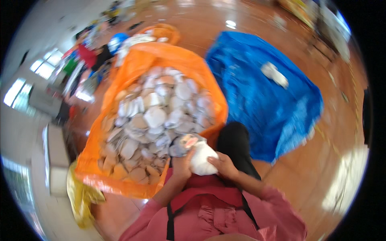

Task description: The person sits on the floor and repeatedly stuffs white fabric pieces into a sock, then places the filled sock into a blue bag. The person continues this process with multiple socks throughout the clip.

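Both of my hands hold a white rounded piece (202, 160) in front of my chest. My left hand (183, 164) grips its left side and my right hand (223, 166) cups its right side. Just beyond them stands a big orange sack (134, 66), open at the top and heaped with several pale white, grey and tan pieces (155, 116). The picture is blurred, so what the pieces are made of is unclear.
A blue tarp (261, 96) lies on the brown floor to the right, with one white piece (275, 74) on it. A yellow bag (82, 197) lies by the sack's near left corner. More bags and a seated person (90, 56) are far left.
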`<state>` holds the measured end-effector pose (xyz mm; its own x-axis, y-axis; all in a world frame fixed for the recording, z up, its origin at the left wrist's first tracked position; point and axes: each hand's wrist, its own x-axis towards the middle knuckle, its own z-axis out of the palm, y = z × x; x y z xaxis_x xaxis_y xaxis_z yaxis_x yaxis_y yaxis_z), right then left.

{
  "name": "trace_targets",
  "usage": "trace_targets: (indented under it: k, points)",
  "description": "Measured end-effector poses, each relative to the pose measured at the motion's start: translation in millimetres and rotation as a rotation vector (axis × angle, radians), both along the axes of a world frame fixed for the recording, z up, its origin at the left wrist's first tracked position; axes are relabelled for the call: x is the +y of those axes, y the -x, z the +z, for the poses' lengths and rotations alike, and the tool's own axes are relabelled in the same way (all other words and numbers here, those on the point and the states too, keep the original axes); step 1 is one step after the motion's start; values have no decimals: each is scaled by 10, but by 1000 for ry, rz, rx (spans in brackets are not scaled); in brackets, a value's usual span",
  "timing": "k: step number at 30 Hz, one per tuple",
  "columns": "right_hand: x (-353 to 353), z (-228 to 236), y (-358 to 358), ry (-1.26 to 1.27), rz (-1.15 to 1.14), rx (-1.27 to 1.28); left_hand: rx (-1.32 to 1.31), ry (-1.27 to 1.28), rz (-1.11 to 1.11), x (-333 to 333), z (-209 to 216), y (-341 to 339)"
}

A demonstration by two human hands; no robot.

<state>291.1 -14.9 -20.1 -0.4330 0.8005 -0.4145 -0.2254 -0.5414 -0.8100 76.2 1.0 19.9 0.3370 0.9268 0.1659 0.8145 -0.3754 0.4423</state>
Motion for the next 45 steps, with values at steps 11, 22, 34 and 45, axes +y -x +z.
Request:
trace_targets:
  k: [11, 22, 34, 45]
  points:
    - [1, 150, -12, -80, -451, 239, -1565, 727, 373, 102, -130, -789]
    - [-124, -127, -619, -143, -911, -221, -1658, 1184, -81, 67, 76, -1153]
    - [-1168, -1018, -1842, 611, -880, -403, -1291, 735, 516, 306, 205, -114]
    - [700, -345, -2485, 10, -1157, -56, -1327, 623, 735, 196, 56, 208]
